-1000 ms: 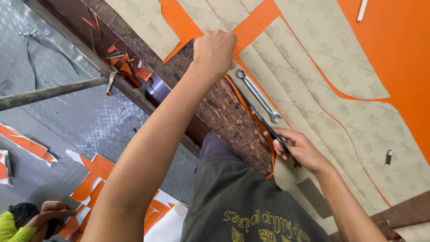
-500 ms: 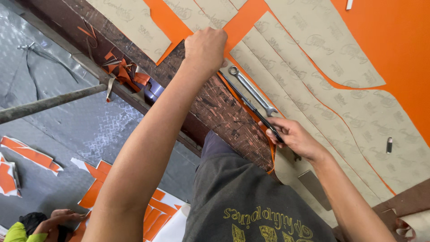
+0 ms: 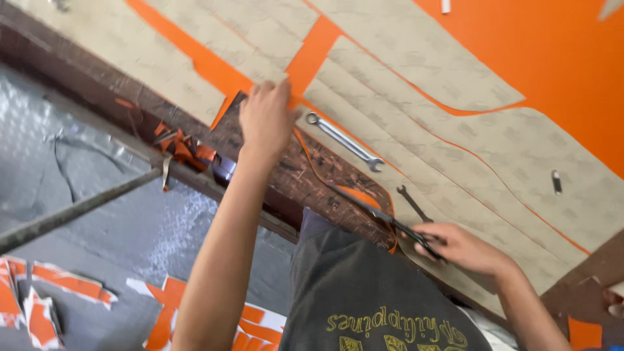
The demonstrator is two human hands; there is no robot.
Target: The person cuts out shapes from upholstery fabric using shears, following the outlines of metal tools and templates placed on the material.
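My left hand presses flat on the edge of a tan paper pattern that lies on an orange sheet spread over the worktable. My right hand is closed around the handles of dark scissors, whose blades point left along the sheet's near edge. A thin cut strip of orange curls from the blades toward my left hand. A silver spanner rests on the pattern between my hands. A small dark spanner lies just above the scissors.
The brown table edge runs diagonally in front of my grey shirt. Orange offcuts are bunched under the edge, and more scraps litter the grey floor. A metal rod crosses at the left. A small metal clip lies at the right.
My left hand has kept its press on the pattern while my right hand and the scissors have shifted slightly along the edge. Another person's hand at the lower left has gone out of view.
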